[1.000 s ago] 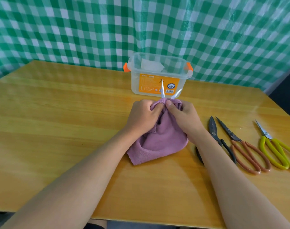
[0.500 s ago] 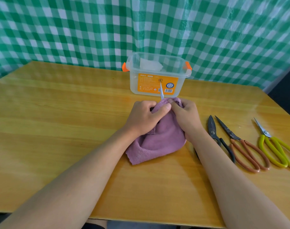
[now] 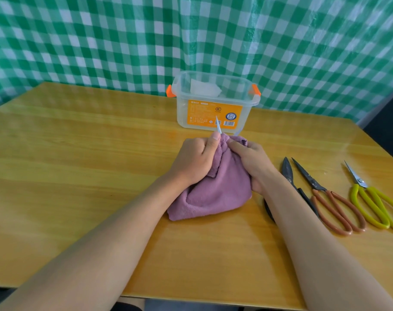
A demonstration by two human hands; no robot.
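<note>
Just in front of the clear box (image 3: 213,102), the left hand (image 3: 195,160) had its fingers curled round the purple cloth (image 3: 218,189), its thumb pinching cloth against a thin blade (image 3: 218,127) that pointed at the box. Beside it, the right hand (image 3: 251,160) gripped the bundle, which hid the rest of the tool. This looked like wiping the blade. Next, the pinch should slide tipward, keeping cloth over the edge. Brown-handled scissors (image 3: 312,182) lay right of the box.

Bright, even, diffuse light; soft glare on table (image 3: 339,142) at 2 o'clock; faint shadow at 4 o'clock edge of cloth (image 3: 215,194); wide-angle bowing toward edges; checked backdrop (image 3: 96,43) slightly soft
</note>
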